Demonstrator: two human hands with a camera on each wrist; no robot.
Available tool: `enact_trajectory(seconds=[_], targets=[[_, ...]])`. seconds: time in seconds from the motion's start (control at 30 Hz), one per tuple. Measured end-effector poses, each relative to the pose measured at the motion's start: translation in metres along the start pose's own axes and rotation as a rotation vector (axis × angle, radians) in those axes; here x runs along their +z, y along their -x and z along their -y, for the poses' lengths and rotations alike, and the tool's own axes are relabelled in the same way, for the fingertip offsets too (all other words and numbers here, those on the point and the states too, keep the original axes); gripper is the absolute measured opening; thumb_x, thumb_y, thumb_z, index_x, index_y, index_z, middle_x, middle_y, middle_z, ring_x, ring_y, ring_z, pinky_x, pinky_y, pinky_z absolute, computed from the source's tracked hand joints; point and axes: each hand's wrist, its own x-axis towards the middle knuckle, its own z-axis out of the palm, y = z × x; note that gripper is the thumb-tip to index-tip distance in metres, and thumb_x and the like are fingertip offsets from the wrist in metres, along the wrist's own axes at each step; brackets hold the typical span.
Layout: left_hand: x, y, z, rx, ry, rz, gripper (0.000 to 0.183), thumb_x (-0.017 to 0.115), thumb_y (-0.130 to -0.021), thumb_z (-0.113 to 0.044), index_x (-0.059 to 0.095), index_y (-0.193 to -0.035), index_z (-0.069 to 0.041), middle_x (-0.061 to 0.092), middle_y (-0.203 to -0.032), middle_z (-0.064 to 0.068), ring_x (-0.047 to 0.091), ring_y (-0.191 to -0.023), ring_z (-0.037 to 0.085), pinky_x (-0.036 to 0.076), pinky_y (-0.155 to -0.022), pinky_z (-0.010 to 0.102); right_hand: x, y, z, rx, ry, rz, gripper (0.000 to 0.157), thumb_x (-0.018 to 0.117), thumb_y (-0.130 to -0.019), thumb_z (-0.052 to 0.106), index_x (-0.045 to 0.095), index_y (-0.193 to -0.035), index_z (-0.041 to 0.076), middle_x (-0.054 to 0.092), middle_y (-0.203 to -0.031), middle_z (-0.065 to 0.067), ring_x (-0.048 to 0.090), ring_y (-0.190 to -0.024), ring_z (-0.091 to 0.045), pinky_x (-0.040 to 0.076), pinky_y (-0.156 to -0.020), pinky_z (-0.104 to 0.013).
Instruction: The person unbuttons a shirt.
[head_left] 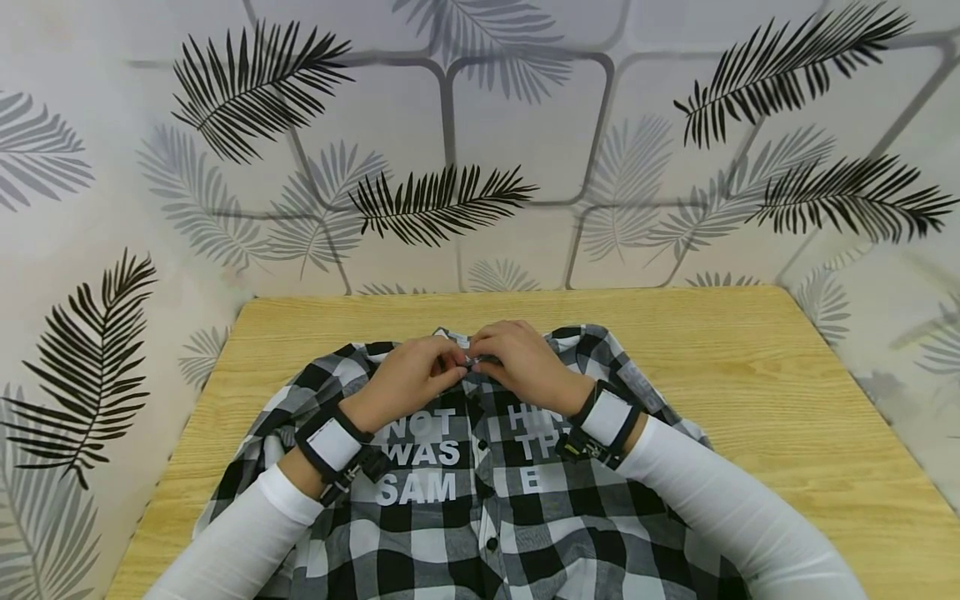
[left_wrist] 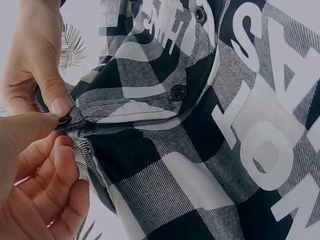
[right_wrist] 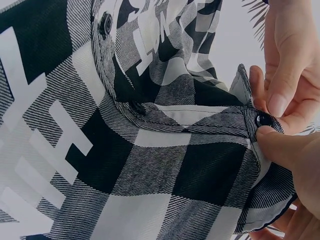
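A black, grey and white checked button-up shirt lies front up on the table, its collar end toward the far edge. White block letters run across both sides of its chest. At the collar, my left hand and right hand meet, each pinching the cloth between thumb and fingers. A dark collar button shows between the fingertips in the right wrist view, with my right thumb right at its edge. Below the collar, a placket button sits on the front band. The collar's buttonhole is hidden by the fingers.
The wooden table extends around the shirt to a wall with a leaf pattern. Both wrists wear black straps with small cameras, the left strap and the right strap lying over the shirt's chest.
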Motion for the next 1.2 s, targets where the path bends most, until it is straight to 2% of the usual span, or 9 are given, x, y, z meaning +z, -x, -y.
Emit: enact_trajectory(seconds=[0.37,0.63,0.87,1.2], targets=[[0.0059,-0.0030,0.0031,-0.048,0.072,0.024,0.013,0.060,-0.091,-0.021,0.068,-0.097,-0.012,0.060,-0.079,-0.005,0.053,-0.064,0.005,0.047,-0.059,0.025,0.0020,-0.0001,0.0005,0.025,0.031,0.011,0.014,0.069,-0.084,0.019,0.071,-0.098,0.019,0.067,-0.104,0.003,0.060,-0.095,-0.014,0.045,-0.086,-0.037],[0.0073,-0.0042,0.0073,-0.096,0.231,0.089,0.013,0.058,-0.093,-0.023,0.066,-0.093,-0.013,0.060,-0.079,-0.003,0.054,-0.062,0.013,0.048,-0.057,0.030,0.0008,0.0008,0.0014,0.017,0.052,-0.015,0.011,0.071,-0.082,0.020,0.070,-0.093,0.021,0.066,-0.100,0.006,0.060,-0.091,-0.012,0.045,-0.083,-0.035],[0.0053,-0.0064,0.0093,-0.102,0.291,0.154,0.015,0.057,-0.094,-0.022,0.065,-0.089,-0.011,0.059,-0.075,0.000,0.053,-0.060,0.016,0.045,-0.055,0.030,-0.0001,0.0014,0.0043,0.029,0.068,-0.028,0.011,0.072,-0.081,0.023,0.070,-0.091,0.021,0.067,-0.101,0.005,0.059,-0.093,-0.013,0.044,-0.082,-0.034],[0.0037,-0.0040,0.0049,-0.131,0.288,0.126,0.011,0.063,-0.089,-0.025,0.067,-0.086,-0.015,0.063,-0.076,-0.001,0.057,-0.064,0.014,0.048,-0.057,0.031,0.0012,0.0008,0.0079,0.007,0.069,-0.036,0.009,0.071,-0.082,0.020,0.070,-0.091,0.022,0.068,-0.093,0.008,0.059,-0.084,-0.010,0.045,-0.079,-0.033]])
